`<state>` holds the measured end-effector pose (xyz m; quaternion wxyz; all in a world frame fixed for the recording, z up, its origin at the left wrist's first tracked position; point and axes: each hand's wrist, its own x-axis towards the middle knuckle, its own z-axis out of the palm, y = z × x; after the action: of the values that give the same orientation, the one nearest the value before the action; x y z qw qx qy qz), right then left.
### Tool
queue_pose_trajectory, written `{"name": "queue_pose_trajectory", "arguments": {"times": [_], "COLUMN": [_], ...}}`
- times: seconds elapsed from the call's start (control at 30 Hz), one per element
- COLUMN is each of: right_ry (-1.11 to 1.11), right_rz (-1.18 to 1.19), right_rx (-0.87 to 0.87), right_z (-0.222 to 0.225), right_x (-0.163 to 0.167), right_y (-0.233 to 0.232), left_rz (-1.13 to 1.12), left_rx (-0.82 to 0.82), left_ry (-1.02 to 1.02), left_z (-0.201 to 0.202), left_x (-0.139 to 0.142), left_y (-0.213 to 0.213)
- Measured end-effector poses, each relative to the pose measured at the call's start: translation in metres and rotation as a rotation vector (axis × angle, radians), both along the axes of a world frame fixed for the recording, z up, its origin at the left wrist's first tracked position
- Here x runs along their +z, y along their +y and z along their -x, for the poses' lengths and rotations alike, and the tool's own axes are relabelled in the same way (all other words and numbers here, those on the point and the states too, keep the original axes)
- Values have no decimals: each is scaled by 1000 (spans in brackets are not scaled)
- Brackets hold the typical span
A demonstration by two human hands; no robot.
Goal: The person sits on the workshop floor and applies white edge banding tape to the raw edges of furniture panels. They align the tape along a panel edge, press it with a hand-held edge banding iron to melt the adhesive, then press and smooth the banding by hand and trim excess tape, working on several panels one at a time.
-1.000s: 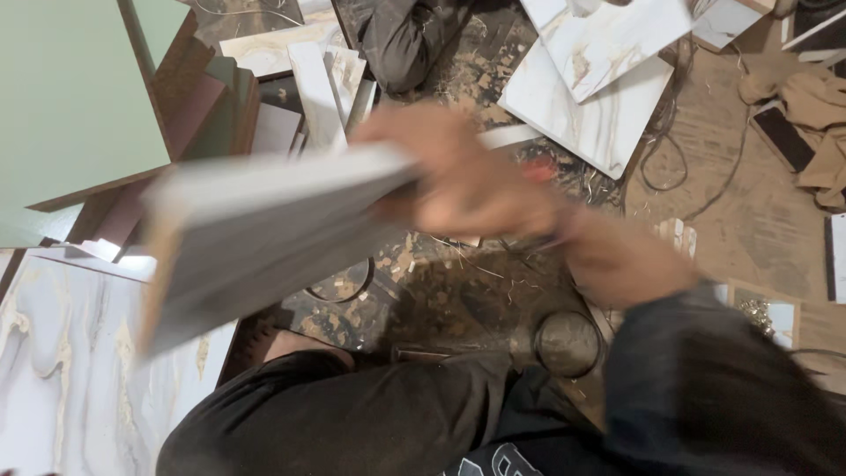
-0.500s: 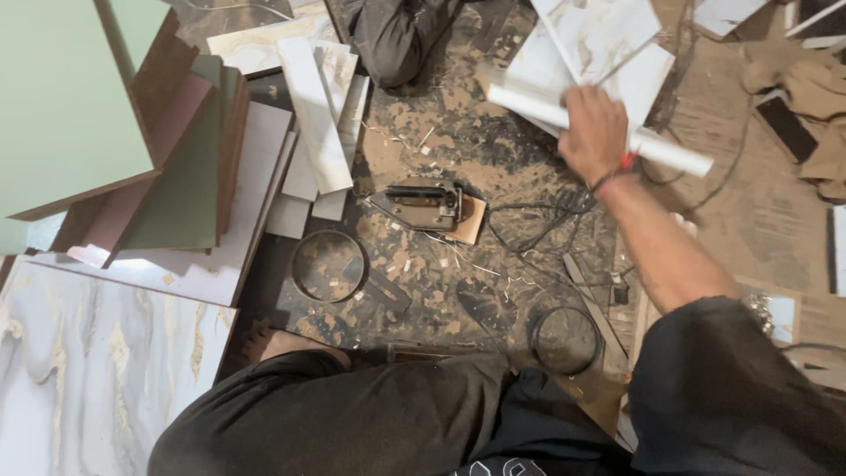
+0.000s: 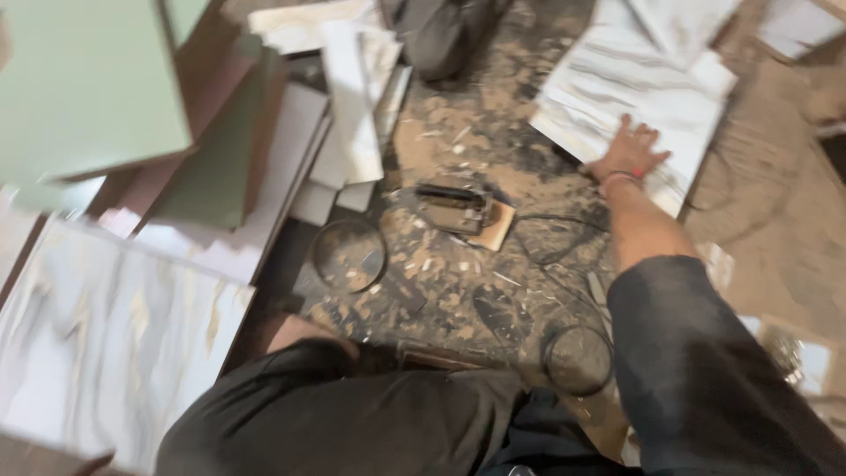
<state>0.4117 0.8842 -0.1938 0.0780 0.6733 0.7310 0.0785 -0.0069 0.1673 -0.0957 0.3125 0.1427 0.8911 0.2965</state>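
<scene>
My right hand (image 3: pixel 630 152) lies flat, fingers spread, on a white veined tile (image 3: pixel 617 97) that rests on a pile of similar tiles at the upper right of the dusty floor. A red band sits at the wrist, and my dark sleeve (image 3: pixel 696 353) runs down to the lower right. My left hand is out of view. Dark trousers over my knees (image 3: pixel 352 414) fill the bottom of the view.
A small hand tool on a wooden block (image 3: pixel 463 211) lies mid-floor among debris and a black cable (image 3: pixel 546 238). Two round discs (image 3: pixel 348 256) (image 3: pixel 577 360) sit on the floor. Green boards (image 3: pixel 88 88), white strips (image 3: pixel 352 97) and a large marble-patterned slab (image 3: pixel 97 335) fill the left.
My right hand carried a tile piece from the left across to the upper right and laid it on the tile pile. It now rests flat on top.
</scene>
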Motion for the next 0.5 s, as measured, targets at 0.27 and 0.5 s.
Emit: {"name": "queue_pose_trajectory", "arguments": {"times": [0.27,0.5], "right_ry": [755,941], "right_rz": [-16,514], "right_rx": [674,1097], "right_z": [85,250], "right_x": [-25,-25], "right_y": [-91,-303], "left_rz": [55,123], "left_rx": [28,356], "left_ry": [108,193], "left_z": [-28,-67], "left_x": [-37,-116], "left_y": [-58,-85]}}
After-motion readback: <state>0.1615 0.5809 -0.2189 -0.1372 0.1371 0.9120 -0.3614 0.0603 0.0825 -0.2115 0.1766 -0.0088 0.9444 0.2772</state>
